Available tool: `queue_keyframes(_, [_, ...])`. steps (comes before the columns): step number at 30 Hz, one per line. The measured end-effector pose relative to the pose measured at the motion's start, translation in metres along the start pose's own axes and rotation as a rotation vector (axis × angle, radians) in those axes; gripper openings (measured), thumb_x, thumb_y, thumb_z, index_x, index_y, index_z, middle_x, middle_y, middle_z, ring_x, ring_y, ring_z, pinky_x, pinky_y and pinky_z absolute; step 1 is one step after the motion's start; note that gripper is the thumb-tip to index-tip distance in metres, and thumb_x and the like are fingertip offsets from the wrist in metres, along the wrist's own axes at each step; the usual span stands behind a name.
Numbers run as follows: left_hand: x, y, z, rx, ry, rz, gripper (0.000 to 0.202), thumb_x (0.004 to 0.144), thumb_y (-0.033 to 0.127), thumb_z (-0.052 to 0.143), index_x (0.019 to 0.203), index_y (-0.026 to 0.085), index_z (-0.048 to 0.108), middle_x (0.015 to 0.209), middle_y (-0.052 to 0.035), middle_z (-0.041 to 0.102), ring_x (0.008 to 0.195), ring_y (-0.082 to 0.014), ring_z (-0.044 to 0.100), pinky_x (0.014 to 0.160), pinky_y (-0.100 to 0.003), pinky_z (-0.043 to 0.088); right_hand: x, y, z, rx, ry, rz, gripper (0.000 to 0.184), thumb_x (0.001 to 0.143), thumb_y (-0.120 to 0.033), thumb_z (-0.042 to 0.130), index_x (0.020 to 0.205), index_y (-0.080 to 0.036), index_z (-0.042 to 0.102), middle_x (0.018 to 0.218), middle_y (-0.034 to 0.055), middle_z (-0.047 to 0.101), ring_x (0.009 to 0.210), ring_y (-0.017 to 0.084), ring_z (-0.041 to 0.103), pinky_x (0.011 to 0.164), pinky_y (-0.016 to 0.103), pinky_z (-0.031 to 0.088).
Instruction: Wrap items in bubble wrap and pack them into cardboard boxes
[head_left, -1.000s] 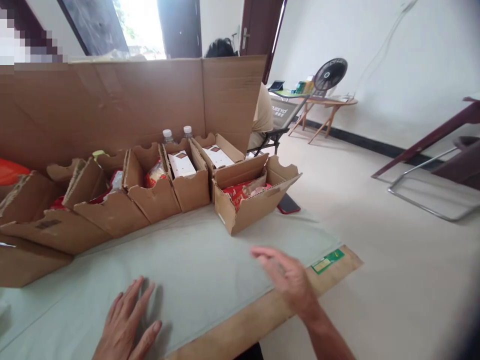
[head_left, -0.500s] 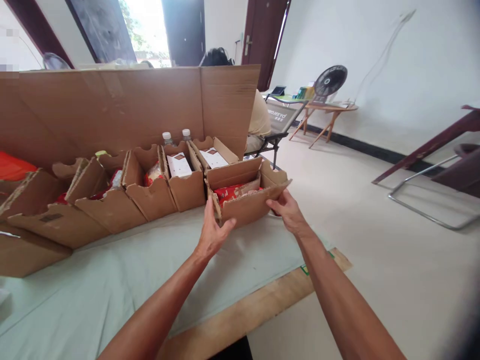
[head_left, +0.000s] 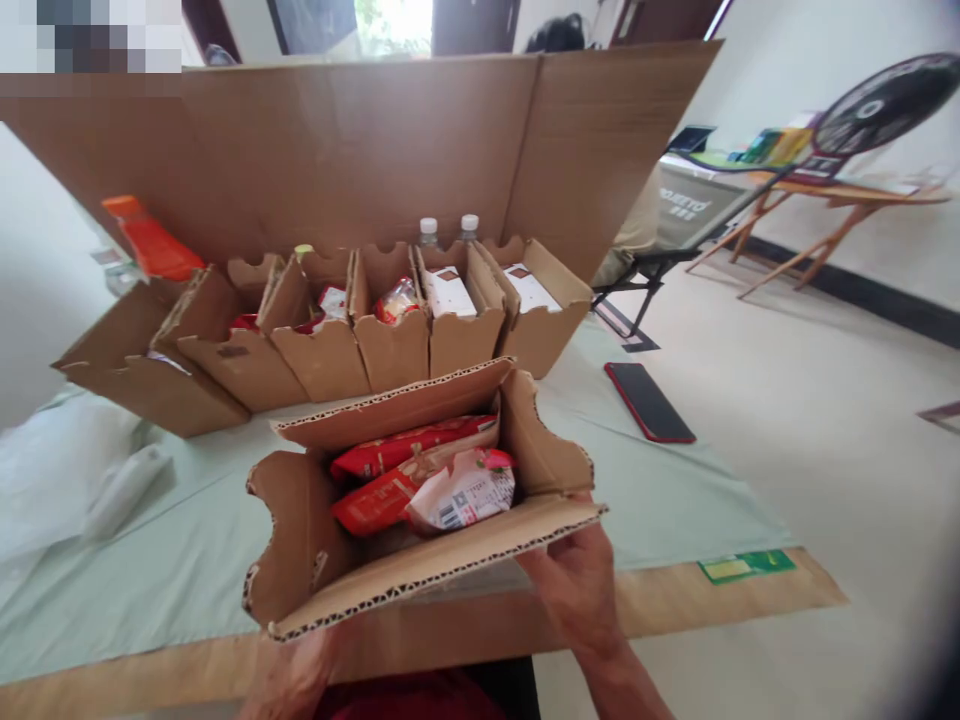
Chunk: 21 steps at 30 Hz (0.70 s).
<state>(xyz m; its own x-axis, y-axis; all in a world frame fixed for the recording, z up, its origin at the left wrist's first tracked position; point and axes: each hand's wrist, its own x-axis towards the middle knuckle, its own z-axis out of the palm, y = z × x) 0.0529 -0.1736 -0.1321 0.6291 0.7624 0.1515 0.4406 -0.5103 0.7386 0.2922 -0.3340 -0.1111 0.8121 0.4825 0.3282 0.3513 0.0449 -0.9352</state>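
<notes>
An open cardboard box is held up close in front of me, tipped so that its inside shows. Red snack packets and a white and pink packet with a barcode lie in it. My right hand grips the box's right end, its fingers partly behind the cardboard. At the lower left, my left hand supports the box from beneath, most of its fingers hidden by the near wall.
Behind stands a row of cardboard boxes before a tall cardboard panel. An orange bottle leans at the left. A phone lies on the cloth at the right. Clear plastic lies at the left.
The box with packets has come away from the right end of the row, toward me and to the left. Both hands moved with it, and the view has tilted down, uncovering the phone.
</notes>
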Motion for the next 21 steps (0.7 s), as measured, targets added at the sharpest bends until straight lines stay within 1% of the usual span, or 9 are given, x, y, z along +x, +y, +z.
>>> queue_keyframes(3, [-0.003,-0.009,-0.017,-0.072,0.149,-0.121,0.050,0.090,0.054,0.062,0.134,0.030,0.064,0.117,-0.0074,0.076,0.121,-0.0379,0.066,0.108,-0.061,0.052,-0.001,-0.007,0.033,0.030,-0.053,0.008,0.064,0.084,-0.043,0.079,0.140,-0.024,0.056,0.138,0.0122,0.064,0.131,0.031,0.059,0.118,0.051,0.042])
queue_keyframes(7, [0.003,-0.013,-0.023,-0.256,0.273,-0.276,0.048,0.081,0.065,0.069,0.100,0.021,0.074,0.101,-0.0099,0.077,0.105,-0.0366,0.070,0.109,-0.058,0.049,-0.008,-0.008,0.047,0.008,-0.051,0.024,0.069,0.084,-0.043,0.080,0.145,-0.022,0.053,0.142,0.0128,0.062,0.134,0.031,0.056,0.120,0.051,0.039])
queue_keyframes(9, [0.010,-0.012,-0.022,-0.325,0.265,-0.279,0.050,0.077,0.067,0.073,0.093,0.019,0.075,0.094,-0.0098,0.077,0.100,-0.0353,0.071,0.104,-0.052,0.052,-0.010,-0.005,0.045,-0.005,-0.037,0.032,0.066,0.084,-0.043,0.080,0.142,-0.023,0.056,0.141,0.0125,0.063,0.133,0.031,0.057,0.119,0.050,0.040])
queue_keyframes(12, [0.028,-0.004,-0.015,-0.423,0.161,-0.228,0.049,0.076,0.066,0.073,0.086,0.018,0.075,0.086,-0.0092,0.077,0.090,-0.0318,0.072,0.091,-0.045,0.057,-0.005,-0.001,0.040,-0.005,-0.027,0.043,0.060,0.084,-0.044,0.080,0.137,-0.024,0.060,0.139,0.0116,0.064,0.130,0.031,0.059,0.117,0.050,0.042])
queue_keyframes(14, [0.041,0.006,-0.006,-0.504,0.116,-0.180,0.046,0.077,0.064,0.074,0.083,0.018,0.073,0.085,-0.0085,0.076,0.088,-0.0300,0.072,0.087,-0.042,0.058,0.006,0.004,0.034,0.010,-0.018,0.046,0.059,0.083,-0.045,0.080,0.135,-0.024,0.061,0.137,0.0113,0.065,0.128,0.031,0.060,0.115,0.051,0.044])
queue_keyframes(15, [0.048,0.012,0.000,-0.542,0.113,-0.153,0.045,0.078,0.062,0.074,0.084,0.018,0.073,0.087,-0.0083,0.076,0.091,-0.0297,0.072,0.089,-0.042,0.057,0.013,0.007,0.031,0.019,-0.010,0.045,0.058,0.083,-0.046,0.080,0.134,-0.025,0.061,0.136,0.0111,0.065,0.128,0.030,0.060,0.114,0.051,0.045])
queue_keyframes(17, [0.061,0.023,0.013,-0.603,0.112,-0.095,0.044,0.080,0.057,0.074,0.100,0.018,0.072,0.100,-0.0086,0.076,0.103,-0.0301,0.071,0.097,-0.044,0.055,0.027,0.015,0.021,0.038,0.003,0.036,0.057,0.083,-0.045,0.081,0.132,-0.025,0.061,0.135,0.0107,0.066,0.127,0.030,0.061,0.113,0.050,0.046])
queue_keyframes(19, [0.072,0.034,0.030,-0.639,0.080,-0.044,0.054,0.083,0.052,0.073,0.125,0.019,0.065,0.121,-0.0108,0.073,0.117,-0.0310,0.067,0.104,-0.047,0.052,0.043,0.024,0.008,0.058,0.028,0.010,0.055,0.082,-0.046,0.082,0.129,-0.026,0.063,0.133,0.0100,0.067,0.126,0.029,0.061,0.112,0.049,0.046])
queue_keyframes(21, [0.082,0.045,0.049,-0.654,0.038,0.001,0.065,0.084,0.047,0.072,0.141,0.019,0.056,0.138,-0.0138,0.065,0.129,-0.0332,0.060,0.112,-0.051,0.046,0.058,0.034,-0.010,0.080,0.055,-0.018,0.052,0.079,-0.046,0.083,0.123,-0.025,0.064,0.127,0.0093,0.070,0.119,0.027,0.065,0.108,0.047,0.049])
